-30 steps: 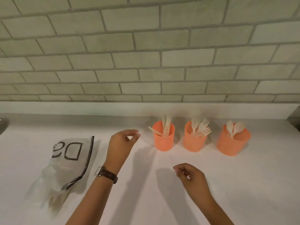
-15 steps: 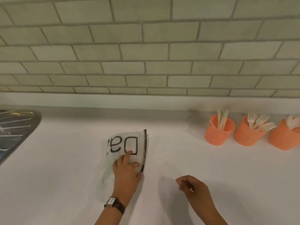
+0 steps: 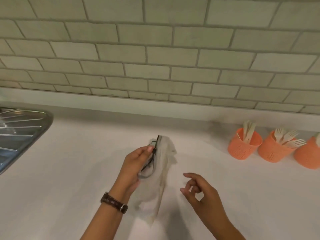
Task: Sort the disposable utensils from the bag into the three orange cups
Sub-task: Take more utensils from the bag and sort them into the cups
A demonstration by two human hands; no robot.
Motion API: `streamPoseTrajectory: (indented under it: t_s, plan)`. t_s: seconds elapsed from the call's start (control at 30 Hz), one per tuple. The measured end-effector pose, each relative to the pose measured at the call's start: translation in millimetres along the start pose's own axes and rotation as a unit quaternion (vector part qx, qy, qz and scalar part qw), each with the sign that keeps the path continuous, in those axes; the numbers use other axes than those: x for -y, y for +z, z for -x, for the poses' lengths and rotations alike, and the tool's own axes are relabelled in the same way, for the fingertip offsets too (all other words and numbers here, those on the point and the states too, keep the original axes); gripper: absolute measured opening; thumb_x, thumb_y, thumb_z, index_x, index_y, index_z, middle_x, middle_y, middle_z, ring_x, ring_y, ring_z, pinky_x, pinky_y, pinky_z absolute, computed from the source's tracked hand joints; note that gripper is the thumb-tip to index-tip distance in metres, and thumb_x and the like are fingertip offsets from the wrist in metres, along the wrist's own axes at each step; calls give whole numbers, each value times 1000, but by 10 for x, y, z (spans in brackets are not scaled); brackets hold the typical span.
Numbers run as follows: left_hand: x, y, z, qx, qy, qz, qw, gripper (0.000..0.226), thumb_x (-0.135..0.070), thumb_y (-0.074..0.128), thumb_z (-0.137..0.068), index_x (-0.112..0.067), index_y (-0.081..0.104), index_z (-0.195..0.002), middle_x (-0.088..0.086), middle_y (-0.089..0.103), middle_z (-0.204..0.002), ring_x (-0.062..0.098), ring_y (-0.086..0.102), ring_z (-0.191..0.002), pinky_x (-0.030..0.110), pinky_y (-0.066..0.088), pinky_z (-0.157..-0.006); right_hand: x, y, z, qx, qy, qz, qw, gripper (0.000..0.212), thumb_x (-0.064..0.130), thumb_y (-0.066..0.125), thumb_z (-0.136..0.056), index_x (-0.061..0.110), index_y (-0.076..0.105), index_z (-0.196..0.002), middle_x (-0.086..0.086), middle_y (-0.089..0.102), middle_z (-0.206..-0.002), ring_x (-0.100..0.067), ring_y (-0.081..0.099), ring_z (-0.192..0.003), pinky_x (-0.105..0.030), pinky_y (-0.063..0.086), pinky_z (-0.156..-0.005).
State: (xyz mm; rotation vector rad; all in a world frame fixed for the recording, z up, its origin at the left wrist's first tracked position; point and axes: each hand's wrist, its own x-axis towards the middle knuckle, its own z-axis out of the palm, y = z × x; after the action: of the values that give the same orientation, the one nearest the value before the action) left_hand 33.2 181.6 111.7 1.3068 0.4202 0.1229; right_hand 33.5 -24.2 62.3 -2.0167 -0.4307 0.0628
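A kitchen: tiled backsplash (image 3: 155, 54), white countertop (image 3: 86, 161), steel sink drainboard (image 3: 20, 129).

Bag (image 3: 161, 172) left of three cups (image 3: 244, 144)

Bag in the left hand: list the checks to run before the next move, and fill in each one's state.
1. Left hand grips the bag near its dark-trimmed mouth: ok.
2. Right hand free, fingers loose, holding nothing: ok.
3. Bag emptied of utensils: cannot tell; it hangs crumpled and cloudy.
4. Leftmost orange cup and fork cup upright: ok.
5. Third orange cup upright and sorted: cannot tell; the frame edge cuts it off.
6. No stray utensils on the countertop: ok in the part shown.
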Motion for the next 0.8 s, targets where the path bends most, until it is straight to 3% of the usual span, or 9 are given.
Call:
streamPoseTrajectory:
  t_s: [0.07, 0.13, 0.2, 0.33, 0.4, 0.47, 0.53, 0.67, 0.8]
  plan:
    - [-177, 189, 95, 66, -5, 18, 998, 31, -33, 63, -75, -12, 72, -95, 8, 73, -94, 18, 67, -86, 30, 53, -82, 202, -65, -2, -22, -69, 34, 997, 48, 48, 71, -72, 55, 44, -111, 21, 57, -98, -7, 55, -68, -10, 42, -76]
    - [-288, 415, 190, 120, -2, -10, 993, 27, -33, 63, -75, -14, 71, -92, 4, 72, -89, 17, 66, -83, 27, 52, -76, 364, -136, -4, -60, -160, 78, 982, 48, 58, 63, -74, 48, 44, -117, 24, 53, -105, -1, 53, -73, -14, 43, -78]
    - [-340, 624, 294, 165, 5, -39, 985, 20, -32, 62, -78, -17, 70, -87, 0, 71, -83, 14, 65, -80, 23, 51, -71, 430, -209, -8, -118, -241, 143, 953, 45, 46, 67, -77, 38, 48, -118, 19, 47, -110, 3, 49, -85, -17, 44, -79]
    - [-374, 828, 501, 240, 8, -105, 965, 16, -32, 61, -82, -20, 68, -91, -3, 73, -87, 11, 68, -84, 21, 52, -74, 461, -393, 56, -222, -292, 226, 902, 32, 18, 75, -68, 26, 63, -97, 0, 44, -110, -16, 45, -95, -25, 39, -79]
    - [-372, 831, 604, 257, 18, -173, 951, 19, -33, 66, -80, -26, 68, -97, -6, 73, -96, 7, 67, -91, 23, 53, -82, 479, -472, 106, -253, -317, 249, 879, 13, 22, 70, -75, 24, 64, -86, 0, 47, -108, -19, 46, -93, -30, 36, -78]
    - [-369, 779, 677, 221, 72, -263, 936, 20, -35, 71, -76, -35, 69, -96, -16, 68, -104, -2, 62, -97, 23, 51, -88, 474, -514, 152, -255, -345, 287, 856, 9, 34, 61, -84, 26, 57, -84, 5, 51, -104, -18, 48, -90, -30, 33, -78]
    - [-396, 698, 735, 191, 99, -308, 927, 23, -38, 76, -70, -41, 69, -92, -19, 64, -102, -5, 58, -89, 18, 50, -83, 449, -537, 187, -238, -347, 280, 863, 14, 40, 60, -84, 27, 53, -84, 11, 52, -99, -15, 49, -87, -29, 31, -79]
    - [-423, 575, 864, 210, 88, -329, 917, 35, -26, 76, -62, -45, 66, -91, -19, 64, -93, 1, 60, -79, 19, 53, -73, 484, -585, 243, -184, -273, 223, 917, 32, 46, 70, -68, 28, 50, -87, 16, 54, -98, -9, 50, -87, -25, 33, -79]
    - [-429, 529, 958, 156, 152, -329, 919, 39, -3, 60, -66, -38, 65, -82, -14, 68, -88, 4, 60, -78, 20, 54, -71, 531, -795, 224, -31, -208, 212, 954, 55, 66, 62, -64, 39, 50, -110, 29, 46, -116, 1, 45, -102, -18, 35, -88]
